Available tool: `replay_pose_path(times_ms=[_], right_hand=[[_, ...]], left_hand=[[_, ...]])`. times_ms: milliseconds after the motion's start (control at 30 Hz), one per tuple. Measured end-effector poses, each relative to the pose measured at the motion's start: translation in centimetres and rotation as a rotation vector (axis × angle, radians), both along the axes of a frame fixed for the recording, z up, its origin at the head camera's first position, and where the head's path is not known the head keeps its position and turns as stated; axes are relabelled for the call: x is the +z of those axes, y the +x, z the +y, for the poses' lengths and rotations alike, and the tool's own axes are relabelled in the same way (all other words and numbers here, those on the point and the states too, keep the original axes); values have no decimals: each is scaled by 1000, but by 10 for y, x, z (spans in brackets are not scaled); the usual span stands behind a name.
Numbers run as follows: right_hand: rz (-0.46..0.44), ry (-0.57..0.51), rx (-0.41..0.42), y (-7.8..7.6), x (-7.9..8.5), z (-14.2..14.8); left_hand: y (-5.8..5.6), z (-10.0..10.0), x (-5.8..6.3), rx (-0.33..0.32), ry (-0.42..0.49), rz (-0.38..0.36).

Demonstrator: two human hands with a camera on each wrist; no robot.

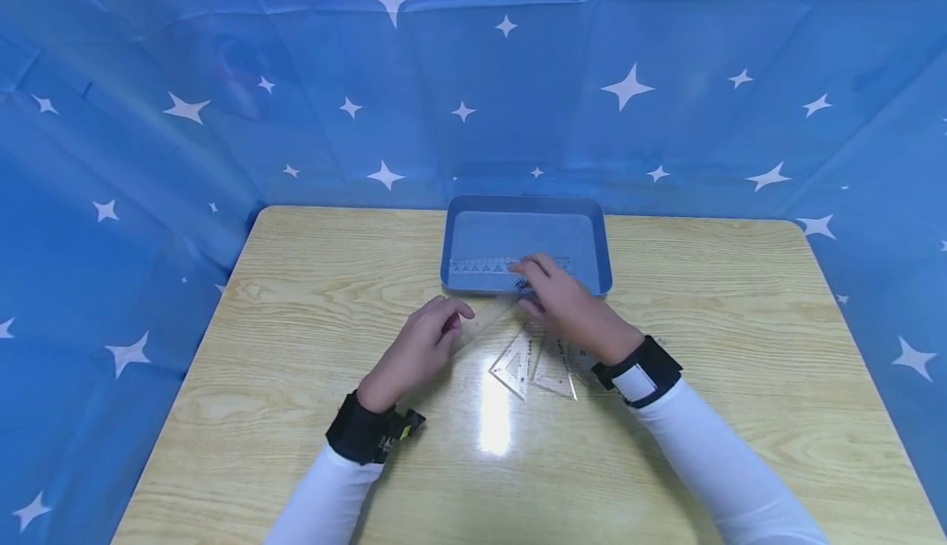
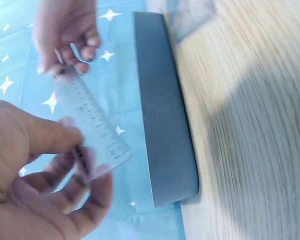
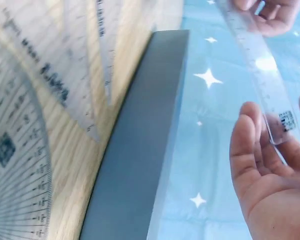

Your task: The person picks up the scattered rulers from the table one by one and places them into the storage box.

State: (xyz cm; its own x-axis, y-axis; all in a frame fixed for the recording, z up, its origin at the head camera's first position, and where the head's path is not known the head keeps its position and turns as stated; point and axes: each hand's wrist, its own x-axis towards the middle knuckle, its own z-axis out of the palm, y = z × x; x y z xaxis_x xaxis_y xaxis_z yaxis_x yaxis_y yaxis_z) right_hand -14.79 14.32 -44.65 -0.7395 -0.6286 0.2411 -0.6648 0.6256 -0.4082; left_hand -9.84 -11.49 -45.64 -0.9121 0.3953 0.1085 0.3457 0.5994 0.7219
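Note:
Between my two hands a clear plastic ruler [image 1: 484, 321] is held at a slant above the table, by the tray's front edge. My left hand [image 1: 420, 346] pinches its near end between thumb and fingers, as the left wrist view shows. The far end is gripped by the fingers of my right hand [image 1: 575, 308]. Behind them sits a blue-grey tray [image 1: 521, 231], with another clear ruler [image 1: 473, 265] with triangle shapes lying along its front inside.
Two clear set squares [image 1: 524, 357] lie on the wooden table [image 1: 333, 265] in front of the tray. Beside them, partly under my right wrist, is a clear protractor [image 3: 20, 165]. A blue curtain [image 1: 518, 76] with white stars hangs behind and at the sides.

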Motion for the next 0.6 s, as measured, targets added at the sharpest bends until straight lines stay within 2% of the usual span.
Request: replay_pose_path(times_ms=[133,333,500,600], right_hand=[[-149,-127,-106,0,1,5],[-229,-231,-131,3,-1,11],[-319,-308,-191,6,7,17],[-331,-335,-198,4,11,22]], left_hand=[[-1,5,1,14,31,19],[-3,12,1,36,33,121],[-5,16,0,45,-73,323],[-6,18,-2,33,-134,466]])
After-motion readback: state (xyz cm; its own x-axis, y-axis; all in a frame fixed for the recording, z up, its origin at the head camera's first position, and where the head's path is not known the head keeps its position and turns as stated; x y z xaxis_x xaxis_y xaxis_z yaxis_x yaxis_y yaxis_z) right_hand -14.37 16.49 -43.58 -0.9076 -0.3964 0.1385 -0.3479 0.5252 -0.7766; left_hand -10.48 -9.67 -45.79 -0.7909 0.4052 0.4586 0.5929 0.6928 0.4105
